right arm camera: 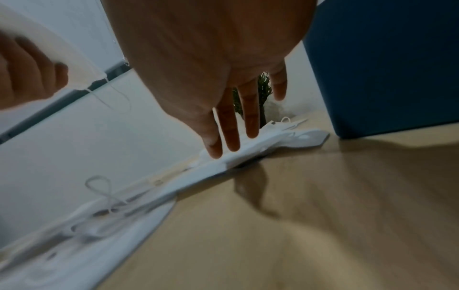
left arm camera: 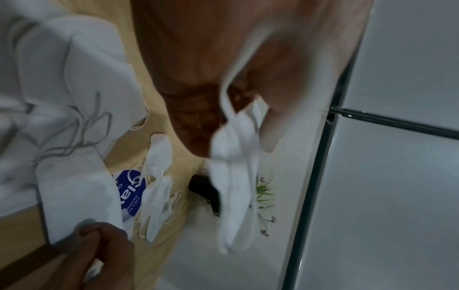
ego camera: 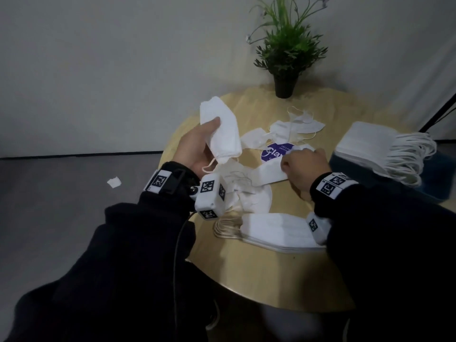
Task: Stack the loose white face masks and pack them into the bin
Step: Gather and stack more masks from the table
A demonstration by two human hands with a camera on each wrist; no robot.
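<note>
My left hand [ego camera: 201, 146] grips a small bundle of folded white masks [ego camera: 222, 129] and holds it upright above the table's left edge; an ear loop dangles below it. In the left wrist view the bundle [left arm camera: 233, 176] hangs from the palm. My right hand [ego camera: 296, 166] reaches onto the round wooden table [ego camera: 259, 280] and pinches the end of a loose mask [ego camera: 269, 172] lying flat there. In the right wrist view its fingertips [right arm camera: 216, 149] press down on that mask [right arm camera: 248, 155]. More loose masks [ego camera: 296, 127] lie further back. A blue bin [ego camera: 439, 178] at the right holds a tall mask stack [ego camera: 365, 144].
A neat mask pile [ego camera: 276, 230] lies near the front edge, partly under my right wrist. A potted plant [ego camera: 286, 58] stands at the back of the table. A purple round sticker [ego camera: 271, 154] shows between masks. A white scrap [ego camera: 114, 181] lies on the floor at left.
</note>
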